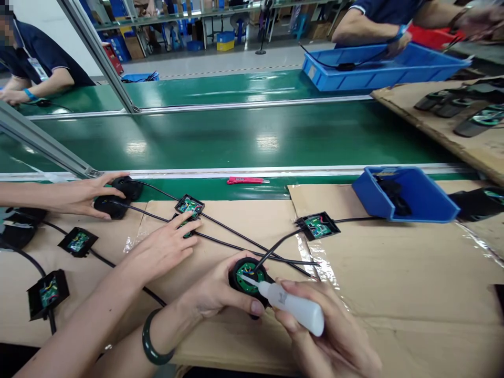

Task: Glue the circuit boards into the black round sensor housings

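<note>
My left hand, below a dark bangle, grips a round black housing with a green circuit board inside. From it a black cable runs to an open square case with a small circuit board. My right hand holds a white squeeze bottle, tilted so its thin nozzle points into the housing, at the board. Whether the tip touches is too small to tell. Beside my left arm, a co-worker's hand rests on two other square cases.
The co-worker's other hand touches black housings at left. More cabled cases lie on the cardboard. A pink cutter lies before the green conveyor. A blue bin holds black parts. Two people work across the belt.
</note>
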`<state>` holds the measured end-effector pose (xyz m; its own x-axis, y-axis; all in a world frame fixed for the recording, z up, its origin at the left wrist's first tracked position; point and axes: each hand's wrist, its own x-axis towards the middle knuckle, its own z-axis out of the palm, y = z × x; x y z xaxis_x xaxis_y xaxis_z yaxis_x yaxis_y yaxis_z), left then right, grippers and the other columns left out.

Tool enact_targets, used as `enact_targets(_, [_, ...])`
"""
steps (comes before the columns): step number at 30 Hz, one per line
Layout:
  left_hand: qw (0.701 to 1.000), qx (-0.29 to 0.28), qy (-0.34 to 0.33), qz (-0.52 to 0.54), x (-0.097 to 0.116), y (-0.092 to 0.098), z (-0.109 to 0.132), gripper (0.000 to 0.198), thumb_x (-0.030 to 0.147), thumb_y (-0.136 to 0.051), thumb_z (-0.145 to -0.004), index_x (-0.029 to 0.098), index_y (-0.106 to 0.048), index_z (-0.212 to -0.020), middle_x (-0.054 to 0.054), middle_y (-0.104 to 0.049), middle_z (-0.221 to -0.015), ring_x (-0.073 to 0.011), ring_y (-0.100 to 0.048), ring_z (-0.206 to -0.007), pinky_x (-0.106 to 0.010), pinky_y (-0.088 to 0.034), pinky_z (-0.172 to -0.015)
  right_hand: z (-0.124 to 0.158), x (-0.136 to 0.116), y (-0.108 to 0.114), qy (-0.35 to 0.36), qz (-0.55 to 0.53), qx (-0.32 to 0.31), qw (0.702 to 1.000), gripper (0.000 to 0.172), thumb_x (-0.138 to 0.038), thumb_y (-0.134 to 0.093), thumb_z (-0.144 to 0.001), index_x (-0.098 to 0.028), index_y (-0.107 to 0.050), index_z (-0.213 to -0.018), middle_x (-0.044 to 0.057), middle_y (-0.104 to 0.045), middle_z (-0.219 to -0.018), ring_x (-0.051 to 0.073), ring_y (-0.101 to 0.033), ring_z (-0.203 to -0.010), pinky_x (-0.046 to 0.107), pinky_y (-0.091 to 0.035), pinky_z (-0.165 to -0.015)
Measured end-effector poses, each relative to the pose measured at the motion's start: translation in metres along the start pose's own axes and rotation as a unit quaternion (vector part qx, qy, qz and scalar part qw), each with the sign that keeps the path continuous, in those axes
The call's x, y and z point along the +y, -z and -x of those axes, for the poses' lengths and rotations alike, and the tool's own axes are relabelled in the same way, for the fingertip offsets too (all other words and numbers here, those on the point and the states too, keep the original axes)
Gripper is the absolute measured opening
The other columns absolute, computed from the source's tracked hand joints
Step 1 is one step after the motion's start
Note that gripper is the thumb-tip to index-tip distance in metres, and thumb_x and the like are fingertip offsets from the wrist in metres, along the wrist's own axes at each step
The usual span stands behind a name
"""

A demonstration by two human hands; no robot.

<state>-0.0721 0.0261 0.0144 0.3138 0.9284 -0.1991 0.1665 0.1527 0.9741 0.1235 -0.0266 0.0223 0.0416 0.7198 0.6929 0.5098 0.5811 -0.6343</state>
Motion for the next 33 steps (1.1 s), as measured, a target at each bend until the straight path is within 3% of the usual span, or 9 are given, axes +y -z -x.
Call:
enact_targets(3, [0.966,-0.15,0.081,0.195,-0.006,-0.035,0.005,0.039,0.035,-0.084,-0.063,0.032,-0.065,-0.098,0.001,-0.067,-0.086,-0.0181,-0.068,-0.079,-0.031,-0.057,-0.06,0.0,0.002,-0.001,0.012,0.01,0.009,1.0,0.017,-0.013,-0.063,-0.081,-0.018,-0.066,-0.097,0.004,-0.072,-0.077,0.016,-0.065,-0.057,0.026,-0.051,-0.045])
enact_targets(5, [0.928,-0.193,0.12,0.296,-0.008,-0.041,0.007,0.042,0.036,-0.085,-0.064,0.032,-0.064,-0.1,0.001,-0.066,-0.086,-0.0162,-0.066,-0.08,-0.028,-0.055,-0.062,-0.001,0.004,-0.002,0.022,0.02,0.021,0.999,0.02,-0.009,-0.064,-0.08,-0.017,-0.067,-0.099,0.004,-0.072,-0.078,0.017,-0.065,-0.059,0.027,-0.052,-0.047])
enact_targets(13, [0.92,-0.165,0.133,0.331,-0.016,-0.038,0.001,0.057,0.026,-0.093,-0.048,0.021,-0.061,-0.096,-0.002,-0.065,-0.093,-0.0147,-0.062,-0.077,-0.023,-0.053,-0.059,0.003,0.001,0.001,-0.018,-0.029,-0.008,0.999,0.014,-0.018,-0.064,-0.083,-0.018,-0.066,-0.096,0.004,-0.068,-0.071,0.017,-0.062,-0.053,0.026,-0.048,-0.041])
enact_targets(17, [0.911,-0.177,0.141,0.346,-0.022,-0.04,0.001,0.063,0.018,-0.092,-0.045,0.018,-0.056,-0.098,-0.005,-0.066,-0.093,-0.0174,-0.064,-0.077,-0.024,-0.052,-0.059,0.014,0.01,0.004,-0.097,-0.112,0.011,0.989,0.018,-0.016,-0.064,-0.082,-0.018,-0.067,-0.1,0.005,-0.067,-0.079,0.017,-0.063,-0.058,0.027,-0.051,-0.046])
enact_targets(19, [0.927,-0.171,0.124,0.31,-0.022,-0.037,0.001,0.061,0.016,-0.09,-0.049,0.018,-0.055,-0.099,-0.004,-0.066,-0.092,-0.0173,-0.064,-0.079,-0.025,-0.051,-0.064,0.013,0.017,0.006,-0.159,-0.194,0.073,0.965,0.018,-0.017,-0.062,-0.085,-0.019,-0.068,-0.102,0.006,-0.066,-0.085,0.014,-0.062,-0.056,0.027,-0.051,-0.045])
enact_targets(21, [0.963,-0.141,0.076,0.219,-0.02,-0.033,0.002,0.058,0.014,-0.087,-0.054,0.018,-0.056,-0.103,-0.003,-0.065,-0.096,-0.0177,-0.062,-0.087,-0.026,-0.048,-0.075,0.003,0.025,0.008,-0.2,-0.267,0.132,0.934,0.015,-0.021,-0.062,-0.087,-0.019,-0.069,-0.1,0.006,-0.066,-0.086,0.013,-0.063,-0.055,0.026,-0.052,-0.044])
enact_targets(24, [0.998,-0.057,-0.02,0.031,-0.016,-0.027,0.002,0.05,0.013,-0.081,-0.061,0.019,-0.059,-0.106,-0.005,-0.063,-0.106,-0.0221,-0.06,-0.1,-0.031,-0.046,-0.086,-0.021,0.045,0.014,-0.226,-0.306,0.156,0.912,0.013,-0.025,-0.069,-0.082,-0.018,-0.071,-0.093,0.005,-0.068,-0.085,0.013,-0.066,-0.058,0.025,-0.056,-0.049])
enact_targets(28, [0.983,0.045,-0.076,-0.162,-0.014,-0.023,0.0,0.048,0.012,-0.082,-0.059,0.022,-0.062,-0.101,-0.005,-0.064,-0.107,-0.0271,-0.058,-0.105,-0.041,-0.044,-0.094,-0.051,0.087,0.014,-0.234,-0.263,0.133,0.926,0.024,-0.026,-0.078,-0.073,-0.02,-0.063,-0.091,0.0,-0.068,-0.079,0.015,-0.07,-0.064,0.032,-0.062,-0.065])
enact_targets(33, [0.968,0.075,-0.088,-0.225,-0.02,-0.025,-0.004,0.053,0.013,-0.085,-0.057,0.023,-0.06,-0.102,-0.005,-0.061,-0.111,-0.0263,-0.057,-0.107,-0.04,-0.046,-0.093,-0.086,0.149,-0.005,-0.235,-0.156,0.057,0.958,0.04,-0.036,-0.078,-0.07,-0.018,-0.059,-0.1,0.003,-0.068,-0.087,0.019,-0.071,-0.08,0.038,-0.058,-0.08])
